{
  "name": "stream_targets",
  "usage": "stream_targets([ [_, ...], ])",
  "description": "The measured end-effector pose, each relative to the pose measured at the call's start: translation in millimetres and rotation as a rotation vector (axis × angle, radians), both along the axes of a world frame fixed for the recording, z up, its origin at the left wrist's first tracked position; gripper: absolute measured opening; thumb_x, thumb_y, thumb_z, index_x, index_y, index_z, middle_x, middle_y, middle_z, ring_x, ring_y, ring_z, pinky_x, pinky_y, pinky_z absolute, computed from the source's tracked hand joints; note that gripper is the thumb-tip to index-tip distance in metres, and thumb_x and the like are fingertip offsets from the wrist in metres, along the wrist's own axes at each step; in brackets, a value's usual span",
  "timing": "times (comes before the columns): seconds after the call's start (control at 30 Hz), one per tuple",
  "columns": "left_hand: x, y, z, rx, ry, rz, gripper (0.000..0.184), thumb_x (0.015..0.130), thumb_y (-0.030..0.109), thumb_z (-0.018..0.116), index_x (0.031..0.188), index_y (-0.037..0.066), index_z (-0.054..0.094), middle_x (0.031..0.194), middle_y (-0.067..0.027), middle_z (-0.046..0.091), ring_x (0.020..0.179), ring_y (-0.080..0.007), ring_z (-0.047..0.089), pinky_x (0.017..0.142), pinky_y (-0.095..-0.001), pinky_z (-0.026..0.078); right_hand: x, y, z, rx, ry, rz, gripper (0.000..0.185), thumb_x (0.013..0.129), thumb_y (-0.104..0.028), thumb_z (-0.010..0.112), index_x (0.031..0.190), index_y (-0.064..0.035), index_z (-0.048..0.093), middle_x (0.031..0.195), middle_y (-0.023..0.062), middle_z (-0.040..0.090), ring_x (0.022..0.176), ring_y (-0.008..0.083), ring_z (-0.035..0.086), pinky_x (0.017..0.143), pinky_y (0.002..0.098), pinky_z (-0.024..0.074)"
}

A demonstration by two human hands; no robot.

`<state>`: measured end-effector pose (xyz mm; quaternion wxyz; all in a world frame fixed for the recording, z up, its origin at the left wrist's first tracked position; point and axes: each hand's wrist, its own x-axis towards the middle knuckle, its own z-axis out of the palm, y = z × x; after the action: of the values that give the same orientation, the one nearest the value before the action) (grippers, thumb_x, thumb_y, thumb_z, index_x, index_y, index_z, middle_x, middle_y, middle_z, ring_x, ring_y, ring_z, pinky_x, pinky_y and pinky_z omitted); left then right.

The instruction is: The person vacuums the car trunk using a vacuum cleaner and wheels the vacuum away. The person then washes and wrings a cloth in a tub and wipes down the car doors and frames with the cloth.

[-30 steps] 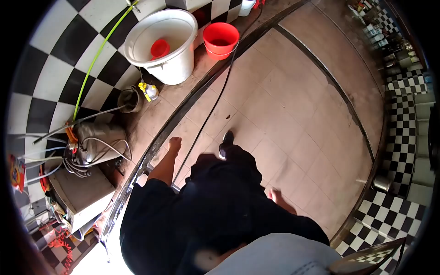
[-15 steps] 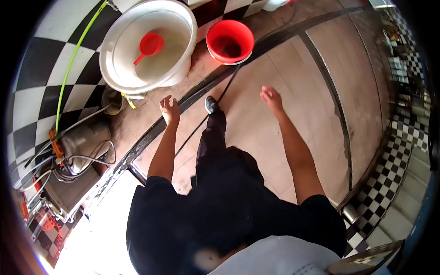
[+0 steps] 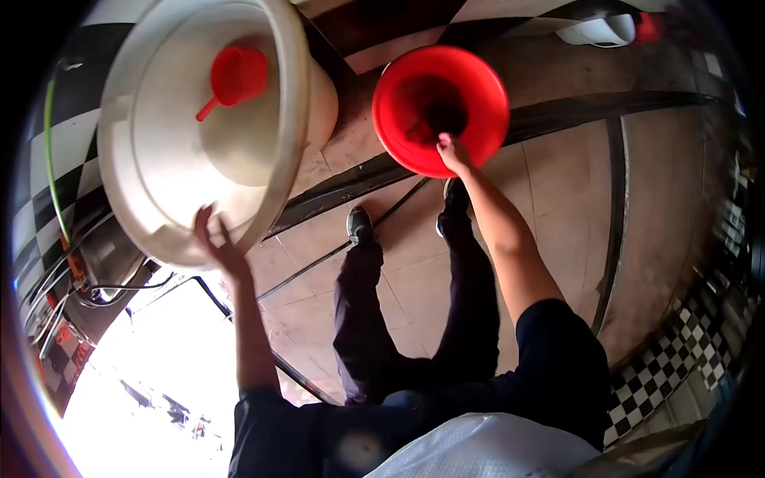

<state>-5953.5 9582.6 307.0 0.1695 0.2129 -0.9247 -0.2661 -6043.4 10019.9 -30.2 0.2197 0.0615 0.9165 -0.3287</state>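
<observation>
Head | tiled floor, checkered wall | left fingers spread, empty, over white tub | right fingers at red bucket, grip unclear

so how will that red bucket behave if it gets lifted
The red bucket looks smooth and evenly round, suggesting fairly stiff plastic. Its dark bottom hides any contents, so weight is uncertain. Lifted from just one side, say by the right hand, it would likely tip.

the left arm is stretched forward, the left hand spread and blurred; the right arm, slightly bent, slants forward and inward, the right hand perhaps curled, hard to tell.
</observation>
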Motion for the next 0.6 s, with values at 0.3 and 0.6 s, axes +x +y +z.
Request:
stream_targets([
  [0.3,-16,35,21,-0.319,-0.222,0.162,0.030,0.096,0.022,0.042,0.117,0.004,0.055,0.125,-0.0121,0.052,0.119,-0.0268,0.045,0.100,-0.0400,0.035,-146,0,-182,-0.694,-0.473,-0.044,0.037,0.085,-0.028,0.056,0.117,-0.0098,0.057,0.100,0.0112,0.064,0.085,0.0253,0.063,0.073,0.0370,0.0521],
  [0.6,-13,23,13,-0.289,-0.240,0.082,0.021,0.094,0.018,0.047,0.110,0.012,0.060,0.122,-0.0087,0.053,0.112,-0.0265,0.048,0.090,-0.0392,0.041,-56,-39,-111,0.038,-0.273,0.353,0.040,0.086,-0.040,0.057,0.106,-0.0052,0.063,0.095,0.0138,0.066,0.087,0.0304,0.063,0.077,0.0369,0.0497],
])
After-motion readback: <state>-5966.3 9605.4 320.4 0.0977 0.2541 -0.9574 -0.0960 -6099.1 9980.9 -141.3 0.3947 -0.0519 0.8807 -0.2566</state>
